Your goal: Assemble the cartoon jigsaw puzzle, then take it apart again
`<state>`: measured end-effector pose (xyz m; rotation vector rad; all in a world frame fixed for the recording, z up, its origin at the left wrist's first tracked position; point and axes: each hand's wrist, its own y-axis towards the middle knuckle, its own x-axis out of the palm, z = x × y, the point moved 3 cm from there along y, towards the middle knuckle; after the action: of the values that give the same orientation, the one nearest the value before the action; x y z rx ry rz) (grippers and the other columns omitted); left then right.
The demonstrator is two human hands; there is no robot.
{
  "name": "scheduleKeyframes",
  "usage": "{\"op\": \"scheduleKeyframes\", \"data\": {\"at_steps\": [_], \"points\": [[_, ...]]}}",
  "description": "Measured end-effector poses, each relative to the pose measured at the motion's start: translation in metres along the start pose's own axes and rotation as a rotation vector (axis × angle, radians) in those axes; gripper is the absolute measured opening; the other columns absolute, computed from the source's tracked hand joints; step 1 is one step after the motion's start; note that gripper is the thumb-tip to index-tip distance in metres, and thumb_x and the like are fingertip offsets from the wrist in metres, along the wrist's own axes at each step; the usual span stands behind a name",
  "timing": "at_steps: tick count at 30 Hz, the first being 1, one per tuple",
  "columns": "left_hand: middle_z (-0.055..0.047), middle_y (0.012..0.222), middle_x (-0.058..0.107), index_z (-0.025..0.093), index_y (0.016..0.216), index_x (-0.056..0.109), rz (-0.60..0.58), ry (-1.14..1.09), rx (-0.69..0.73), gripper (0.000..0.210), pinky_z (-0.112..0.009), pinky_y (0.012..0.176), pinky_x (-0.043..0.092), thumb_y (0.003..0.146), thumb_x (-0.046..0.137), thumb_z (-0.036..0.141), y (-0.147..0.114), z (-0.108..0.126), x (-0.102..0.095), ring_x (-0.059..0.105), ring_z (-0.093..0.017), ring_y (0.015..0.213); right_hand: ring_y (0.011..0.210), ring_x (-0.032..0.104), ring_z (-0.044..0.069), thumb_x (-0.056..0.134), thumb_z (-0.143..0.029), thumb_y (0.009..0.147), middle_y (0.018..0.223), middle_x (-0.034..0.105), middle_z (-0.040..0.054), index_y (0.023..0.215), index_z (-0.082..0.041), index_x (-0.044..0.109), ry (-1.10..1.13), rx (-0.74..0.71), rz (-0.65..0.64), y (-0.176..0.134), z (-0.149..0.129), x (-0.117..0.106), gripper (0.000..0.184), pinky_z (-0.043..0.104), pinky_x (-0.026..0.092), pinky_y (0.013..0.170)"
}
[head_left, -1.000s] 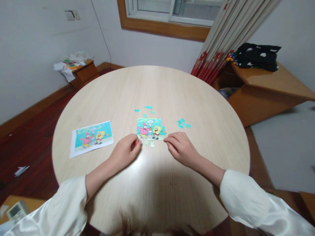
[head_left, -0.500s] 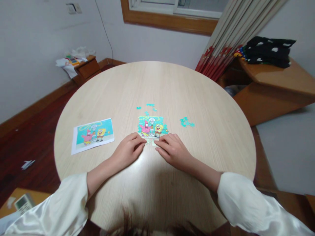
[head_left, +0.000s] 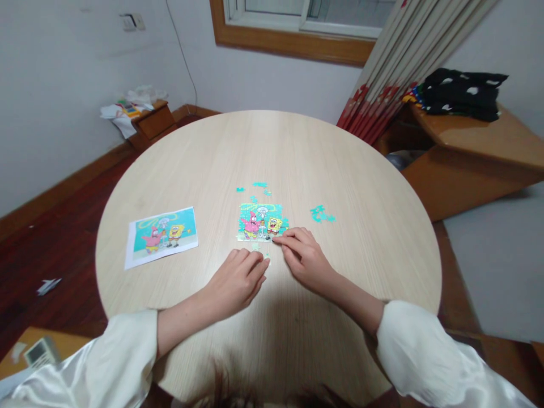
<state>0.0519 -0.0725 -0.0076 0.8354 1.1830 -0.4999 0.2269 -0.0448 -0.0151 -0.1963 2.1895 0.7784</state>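
Note:
A partly assembled cartoon jigsaw puzzle [head_left: 250, 224] lies mid-table, showing a pink starfish, a pale figure and a yellow sponge. My right hand [head_left: 306, 258] has its fingers drawn together, tips at the puzzle's lower right edge; anything between them is hidden. Below the puzzle, my left hand [head_left: 238, 279] is closed, its fingertips at a small pale puzzle piece [head_left: 267, 256]. Another pale piece [head_left: 255, 246] lies just under the puzzle's bottom edge.
Loose turquoise pieces [head_left: 260, 185] lie beyond the puzzle, and a small cluster of pieces [head_left: 322, 215] sits to its right. A printed reference picture [head_left: 161, 237] rests at the left of the round table [head_left: 272, 141]. Black cloth [head_left: 463, 93] lies on a wooden cabinet.
My left hand has drawn back toward me and slightly right, along with a pale piece. My right fingertips have shifted a little right, up to the puzzle's lower right edge.

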Motion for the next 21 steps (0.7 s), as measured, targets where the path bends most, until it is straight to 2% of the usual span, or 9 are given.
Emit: {"op": "scheduleKeyframes", "data": {"at_steps": [3, 6, 10, 15, 21], "points": [[-0.009, 0.091, 0.064, 0.014, 0.099, 0.062, 0.071, -0.009, 0.009, 0.020, -0.034, 0.066, 0.041, 0.095, 0.044, 0.020, -0.010, 0.001, -0.006, 0.052, -0.021, 0.080, 0.103, 0.058, 0.021, 0.041, -0.010, 0.090, 0.108, 0.067, 0.0115, 0.114, -0.015, 0.064, -0.081, -0.188, -0.113, 0.000, -0.010, 0.003, 0.033, 0.040, 0.043, 0.088], [-0.009, 0.092, 0.067, 0.015, 0.096, 0.063, 0.121, -0.042, 0.001, 0.017, -0.034, 0.068, 0.042, 0.095, 0.047, 0.018, -0.020, -0.002, -0.012, 0.054, -0.019, 0.080, 0.124, 0.050, 0.022, 0.038, -0.013, 0.093, 0.126, 0.062, 0.0132, 0.125, -0.013, 0.057, -0.157, -0.359, -0.282, 0.000, -0.020, 0.008, 0.037, 0.043, 0.035, 0.100], [-0.009, 0.096, 0.070, 0.016, 0.098, 0.065, 0.142, -0.038, -0.032, 0.017, -0.035, 0.073, 0.044, 0.094, 0.049, 0.017, -0.031, -0.012, -0.017, 0.059, -0.019, 0.082, 0.121, 0.053, 0.023, 0.038, -0.015, 0.094, 0.125, 0.063, 0.0155, 0.125, -0.010, 0.056, -0.185, -0.383, -0.358, -0.004, -0.024, 0.006, 0.036, 0.044, 0.035, 0.098], [-0.010, 0.097, 0.072, 0.016, 0.091, 0.068, 0.148, -0.012, -0.130, 0.021, -0.037, 0.071, 0.045, 0.094, 0.047, 0.020, -0.039, -0.037, -0.017, 0.061, -0.021, 0.082, 0.106, 0.060, 0.021, 0.037, -0.009, 0.090, 0.112, 0.068, 0.0140, 0.120, -0.015, 0.060, -0.207, -0.338, -0.339, -0.029, -0.011, -0.011, 0.037, 0.039, 0.042, 0.085], [-0.009, 0.096, 0.073, 0.017, 0.086, 0.066, 0.155, -0.060, -0.218, 0.019, -0.039, 0.073, 0.046, 0.093, 0.049, 0.021, -0.033, -0.073, -0.010, 0.062, -0.022, 0.081, 0.093, 0.062, 0.021, 0.044, -0.008, 0.089, 0.101, 0.068, 0.0126, 0.114, -0.016, 0.062, -0.235, -0.236, -0.127, -0.043, 0.013, -0.033, 0.032, 0.039, 0.047, 0.079]]}}
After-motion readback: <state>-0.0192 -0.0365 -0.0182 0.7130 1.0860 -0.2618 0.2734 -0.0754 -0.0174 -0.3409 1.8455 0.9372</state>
